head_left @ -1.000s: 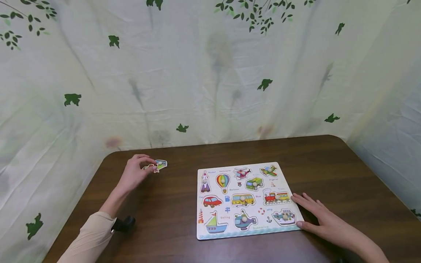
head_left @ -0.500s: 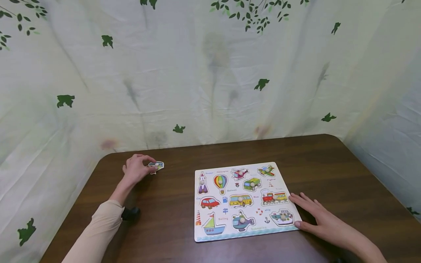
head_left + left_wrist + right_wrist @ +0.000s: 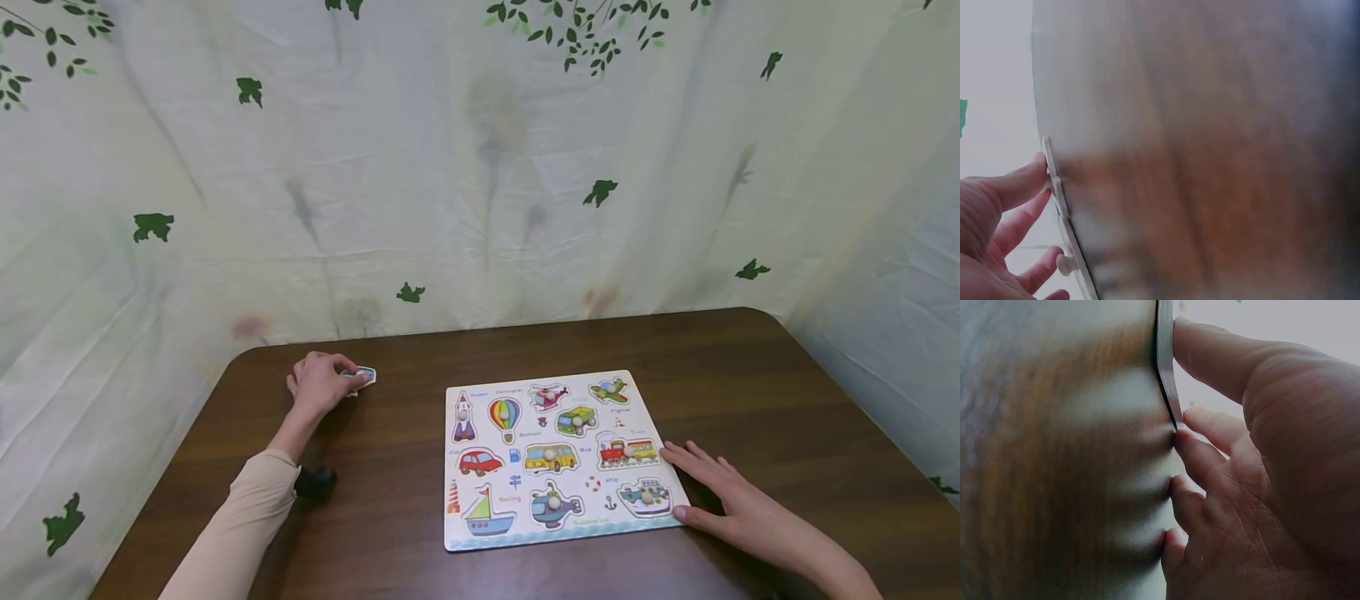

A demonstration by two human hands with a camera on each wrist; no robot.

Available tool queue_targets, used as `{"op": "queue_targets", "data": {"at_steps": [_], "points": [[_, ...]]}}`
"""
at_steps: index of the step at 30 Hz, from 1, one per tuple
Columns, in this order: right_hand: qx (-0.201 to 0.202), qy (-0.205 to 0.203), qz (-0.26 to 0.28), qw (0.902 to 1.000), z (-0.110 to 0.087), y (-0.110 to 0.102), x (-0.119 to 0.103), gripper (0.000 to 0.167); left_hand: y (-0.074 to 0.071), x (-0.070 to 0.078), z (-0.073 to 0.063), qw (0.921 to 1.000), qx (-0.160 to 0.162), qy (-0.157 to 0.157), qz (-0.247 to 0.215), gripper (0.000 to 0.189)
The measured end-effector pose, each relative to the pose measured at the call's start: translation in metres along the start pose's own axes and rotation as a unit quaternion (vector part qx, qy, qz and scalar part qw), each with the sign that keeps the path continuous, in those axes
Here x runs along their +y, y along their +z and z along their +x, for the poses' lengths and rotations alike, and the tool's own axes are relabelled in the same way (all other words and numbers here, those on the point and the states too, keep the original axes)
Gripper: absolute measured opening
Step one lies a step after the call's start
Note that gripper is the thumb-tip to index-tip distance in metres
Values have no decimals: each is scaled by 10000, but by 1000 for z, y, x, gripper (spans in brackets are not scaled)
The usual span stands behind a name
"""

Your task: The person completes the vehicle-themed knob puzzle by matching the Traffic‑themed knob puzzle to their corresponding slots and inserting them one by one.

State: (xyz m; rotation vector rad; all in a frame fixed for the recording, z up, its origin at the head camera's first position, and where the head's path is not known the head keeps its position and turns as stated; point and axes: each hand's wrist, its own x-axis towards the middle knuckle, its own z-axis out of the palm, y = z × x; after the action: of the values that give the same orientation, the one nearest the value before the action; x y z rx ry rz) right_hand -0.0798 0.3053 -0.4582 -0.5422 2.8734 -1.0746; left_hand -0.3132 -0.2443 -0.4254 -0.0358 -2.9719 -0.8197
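Note:
At the far left of the table, my left hand (image 3: 322, 383) pinches a small puzzle piece (image 3: 366, 377) between thumb and forefinger. The left wrist view shows the fingertips at a knob (image 3: 1047, 182) on a thin flat piece; a second knob (image 3: 1066, 264) stands on a piece beside it, near the other fingers. Their pictures are mostly hidden. My right hand (image 3: 738, 504) lies with fingers extended along the right edge of the white puzzle board (image 3: 592, 508). Its thumb touches the board's side (image 3: 1166, 356) in the right wrist view, and several fingertips meet the table.
On the board, the yellow bus (image 3: 551, 457), train (image 3: 628, 452) and submarine (image 3: 555, 507) carry knobs. No knob shows on the red car (image 3: 480, 461) or the sailboat (image 3: 489, 515). The brown table (image 3: 375, 500) ends at a leaf-printed curtain (image 3: 480, 167).
My left forearm has swung right, and the hand has shifted slightly over the pieces, covering more of them. My right hand and the board keep their places; the head view moved a little.

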Motion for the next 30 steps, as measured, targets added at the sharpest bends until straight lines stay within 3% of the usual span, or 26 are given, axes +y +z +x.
{"op": "queue_targets", "data": {"at_steps": [8,17,30], "points": [[4,-13,17,10000,0,0,-1,68,3,3,3,9983,19,538,243,21],[-7,36,55,10000,-1,0,-1,68,8,3,2,9953,114,962,52,19],[-21,123,81,9999,0,0,0,69,8,24,-8,9895,-43,1344,-526,13]]}}
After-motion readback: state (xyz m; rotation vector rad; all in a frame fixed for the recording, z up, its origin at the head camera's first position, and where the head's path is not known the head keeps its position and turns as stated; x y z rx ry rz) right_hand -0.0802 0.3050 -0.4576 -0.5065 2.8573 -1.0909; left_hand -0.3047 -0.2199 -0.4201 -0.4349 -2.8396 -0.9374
